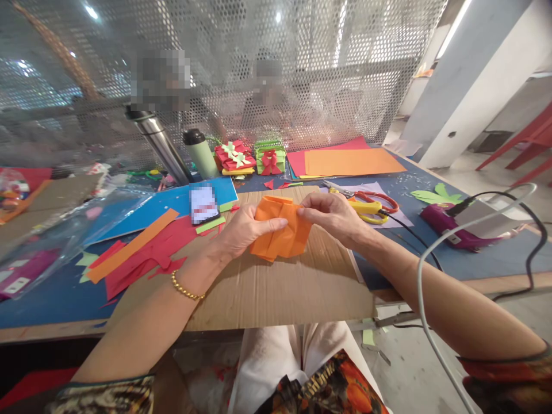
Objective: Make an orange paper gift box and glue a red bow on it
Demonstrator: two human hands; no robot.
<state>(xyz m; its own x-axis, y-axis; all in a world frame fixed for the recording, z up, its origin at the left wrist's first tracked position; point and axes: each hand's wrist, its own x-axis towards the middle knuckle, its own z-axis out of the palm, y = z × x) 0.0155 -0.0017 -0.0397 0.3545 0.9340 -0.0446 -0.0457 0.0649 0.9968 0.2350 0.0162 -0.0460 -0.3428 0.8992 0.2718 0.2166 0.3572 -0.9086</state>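
A folded orange paper piece [282,238], creased and shaped like a small bag, is held up over the brown cardboard sheet [302,296]. My left hand [248,230] grips its left side, thumb across the front and the other fingers hidden behind. At the paper's upper right edge, my right hand [328,213] pinches it between thumb and forefinger. Behind the hands stand a red paper box with pale green bows [235,156] and a green paper box with a red bow [270,160].
Scissors with yellow handles [366,208] and red-handled ones lie right of the cardboard. Left are red paper scraps [150,256], an orange strip [133,244] and a phone [204,204]. Two bottles stand behind. A purple device [452,227] with looping cables is at right.
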